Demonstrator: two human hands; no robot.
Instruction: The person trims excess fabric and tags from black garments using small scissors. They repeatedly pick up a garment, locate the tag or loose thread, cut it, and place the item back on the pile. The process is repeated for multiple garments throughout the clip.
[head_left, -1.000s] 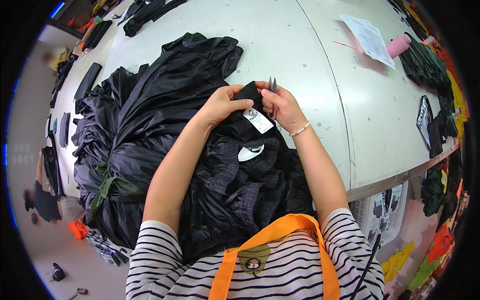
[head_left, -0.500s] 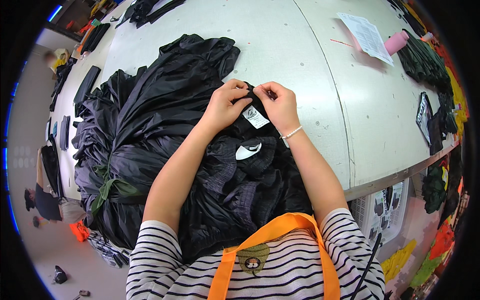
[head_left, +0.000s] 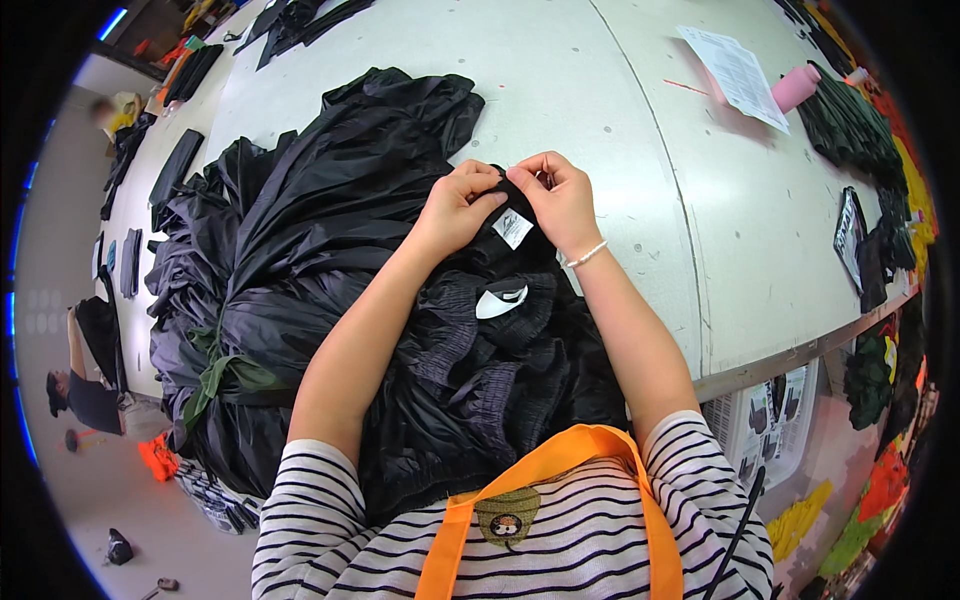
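Observation:
Both hands meet over the upper edge of a black garment (head_left: 495,255) with an elastic, gathered waistband. My left hand (head_left: 459,205) pinches that edge between thumb and fingers. Close beside it, my right hand (head_left: 556,198) is closed at the fingertips on the same edge, or on something tiny there that I cannot make out. Just below the fingers a white label (head_left: 512,228) lies on the black cloth. A second white label (head_left: 501,301) shows inside the gathered waistband lower down. To the left spreads a large heap of black garments (head_left: 300,220), bound by a dark green cloth tie (head_left: 225,378).
The pale worktable (head_left: 560,90) bears a sheet of paper (head_left: 737,78) and a pink cone of thread (head_left: 796,88) at the far right. Dark green gathered cloth (head_left: 850,125) lies beyond them. A white crate (head_left: 770,425) stands below the table's right edge. Another person (head_left: 90,390) is at left.
My right hand has lifted slightly up and away from the left at the garment's edge. The white label has tilted and shifted a little. The left hand stays nearly in place.

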